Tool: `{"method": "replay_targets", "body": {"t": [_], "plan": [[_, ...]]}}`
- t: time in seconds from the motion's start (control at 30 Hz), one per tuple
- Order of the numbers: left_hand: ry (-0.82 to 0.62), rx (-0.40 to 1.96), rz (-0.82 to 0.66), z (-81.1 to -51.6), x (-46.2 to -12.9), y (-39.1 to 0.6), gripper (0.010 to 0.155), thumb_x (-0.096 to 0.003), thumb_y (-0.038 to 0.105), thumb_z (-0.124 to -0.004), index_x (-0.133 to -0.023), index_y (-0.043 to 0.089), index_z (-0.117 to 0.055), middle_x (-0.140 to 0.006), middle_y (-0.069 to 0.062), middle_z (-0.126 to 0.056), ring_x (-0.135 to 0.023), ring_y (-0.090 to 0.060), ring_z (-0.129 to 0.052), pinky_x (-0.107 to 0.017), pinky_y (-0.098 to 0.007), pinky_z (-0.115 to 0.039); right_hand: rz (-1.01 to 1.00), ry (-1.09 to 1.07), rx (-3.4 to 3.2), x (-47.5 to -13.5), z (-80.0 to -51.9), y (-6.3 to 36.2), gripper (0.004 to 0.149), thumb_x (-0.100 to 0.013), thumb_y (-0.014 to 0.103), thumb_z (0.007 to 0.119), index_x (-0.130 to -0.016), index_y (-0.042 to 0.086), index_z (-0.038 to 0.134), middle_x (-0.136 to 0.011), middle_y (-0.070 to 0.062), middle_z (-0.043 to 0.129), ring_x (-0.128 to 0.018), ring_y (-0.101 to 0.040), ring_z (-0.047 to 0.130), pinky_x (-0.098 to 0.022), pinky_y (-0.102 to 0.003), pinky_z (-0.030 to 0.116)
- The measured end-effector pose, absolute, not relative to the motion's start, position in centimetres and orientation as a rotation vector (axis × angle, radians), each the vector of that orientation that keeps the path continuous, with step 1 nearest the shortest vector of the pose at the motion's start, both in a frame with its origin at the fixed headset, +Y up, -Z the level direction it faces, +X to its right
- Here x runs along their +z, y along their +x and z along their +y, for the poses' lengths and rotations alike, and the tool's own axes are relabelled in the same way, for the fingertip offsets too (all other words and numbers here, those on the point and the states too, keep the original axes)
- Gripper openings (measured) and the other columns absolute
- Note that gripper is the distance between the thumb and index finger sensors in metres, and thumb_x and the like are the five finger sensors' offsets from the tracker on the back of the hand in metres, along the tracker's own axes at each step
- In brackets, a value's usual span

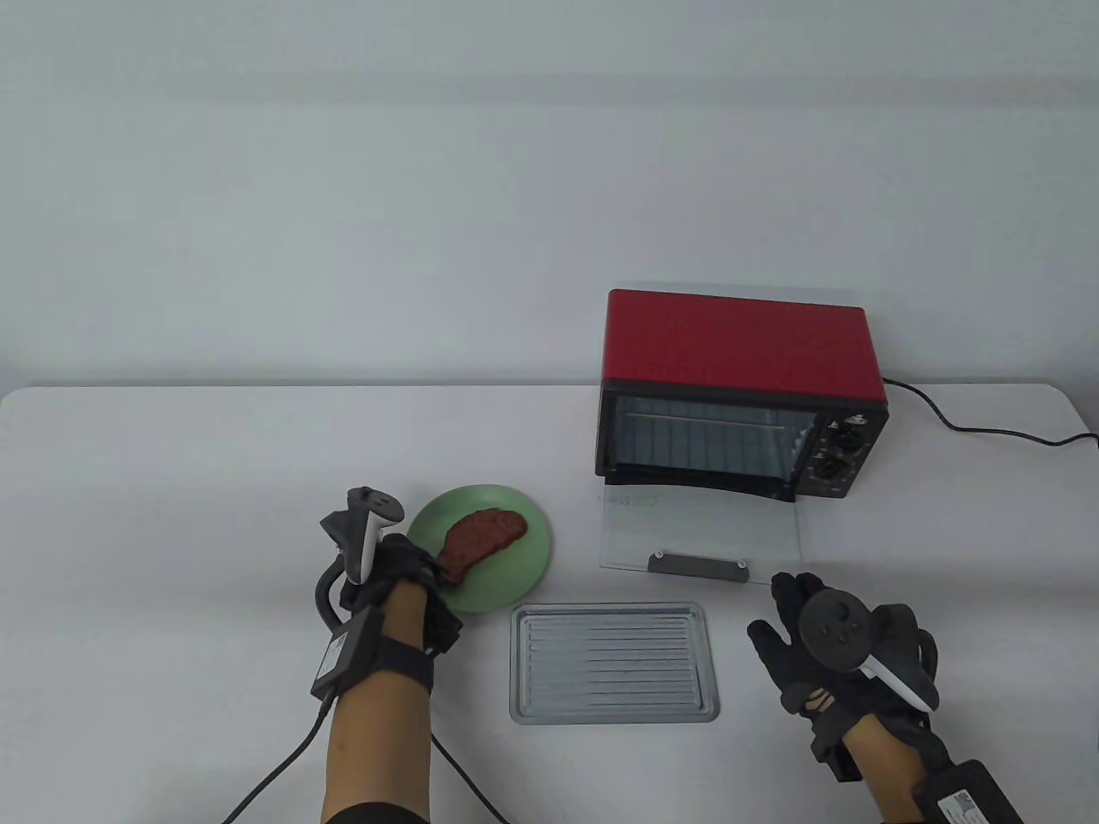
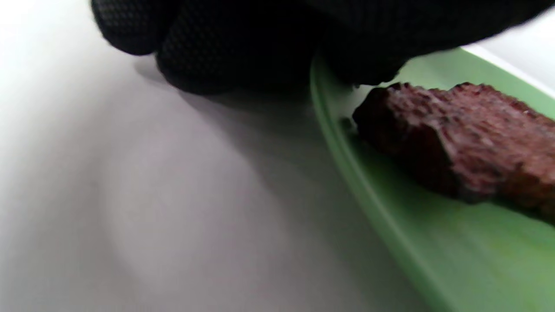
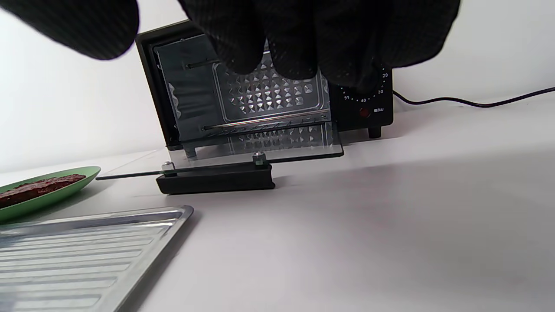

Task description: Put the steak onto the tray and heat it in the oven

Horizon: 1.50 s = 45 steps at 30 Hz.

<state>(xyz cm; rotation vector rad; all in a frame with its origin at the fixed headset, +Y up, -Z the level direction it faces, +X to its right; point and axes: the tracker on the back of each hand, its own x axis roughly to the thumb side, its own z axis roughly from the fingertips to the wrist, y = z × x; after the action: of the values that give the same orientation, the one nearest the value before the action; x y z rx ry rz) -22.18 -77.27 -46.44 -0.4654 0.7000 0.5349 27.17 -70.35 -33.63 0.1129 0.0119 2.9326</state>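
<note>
A brown steak (image 1: 481,536) (image 2: 468,138) lies on a green plate (image 1: 515,575) (image 2: 433,242). My left hand (image 1: 412,571) (image 2: 217,43) sits at the plate's left rim, one gloved finger touching the steak's near end; the other fingers are curled outside the rim. No grip shows. A ribbed metal tray (image 1: 614,661) (image 3: 86,251) lies bare in front of the plate. The red oven (image 1: 743,343) (image 3: 277,99) stands behind with its glass door (image 1: 700,528) folded down flat. My right hand (image 1: 786,618) (image 3: 303,34) hovers with spread fingers just in front of the door handle (image 1: 697,564) (image 3: 217,180), holding nothing.
The oven's black power cable (image 1: 987,429) runs off to the right across the white table. Glove cables trail from both wrists toward the front edge. The oven's knobs (image 1: 837,455) are on its right front.
</note>
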Motion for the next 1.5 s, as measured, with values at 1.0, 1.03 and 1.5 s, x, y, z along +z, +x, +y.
{"method": "replay_targets", "body": {"t": [1.0, 1.03, 1.5], "plan": [[-0.325, 0.505, 0.186, -68.2, -38.7, -15.5, 0.047, -0.0477, 0.044, -0.078, -0.088, 0.021, -0.074, -0.057, -0.006, -0.1, -0.022, -0.017, -0.113, -0.022, -0.028, -0.097, 0.067, 0.12, 2.827, -33.5, -70.6, 27.6, 0.075, -0.049, 0.062, 0.065, -0.104, 0.01, 0.061, -0.102, -0.025, 0.068, -0.088, -0.047, 0.075, -0.059, -0.062, 0.071], [-0.322, 0.479, 0.176, -68.1, -38.6, -14.9, 0.047, -0.0476, 0.044, -0.078, -0.088, 0.021, -0.074, -0.057, -0.006, -0.1, -0.021, -0.016, -0.113, -0.022, -0.028, -0.097, 0.066, 0.121, 2.827, -33.5, -70.5, 27.6, 0.075, -0.049, 0.062, 0.065, -0.104, 0.01, 0.061, -0.102, -0.024, 0.068, -0.088, -0.047, 0.075, -0.059, -0.062, 0.071], [-0.269, 0.278, 0.084, -66.0, -37.9, -9.4, 0.047, -0.0477, 0.044, -0.078, -0.088, 0.021, -0.075, -0.057, -0.006, -0.101, -0.021, -0.016, -0.114, -0.021, -0.027, -0.098, 0.058, 0.116, 2.85, -33.4, -70.4, 27.7, 0.076, -0.049, 0.062, 0.065, -0.104, 0.01, 0.06, -0.102, -0.025, 0.067, -0.089, -0.047, 0.074, -0.059, -0.062, 0.071]]}}
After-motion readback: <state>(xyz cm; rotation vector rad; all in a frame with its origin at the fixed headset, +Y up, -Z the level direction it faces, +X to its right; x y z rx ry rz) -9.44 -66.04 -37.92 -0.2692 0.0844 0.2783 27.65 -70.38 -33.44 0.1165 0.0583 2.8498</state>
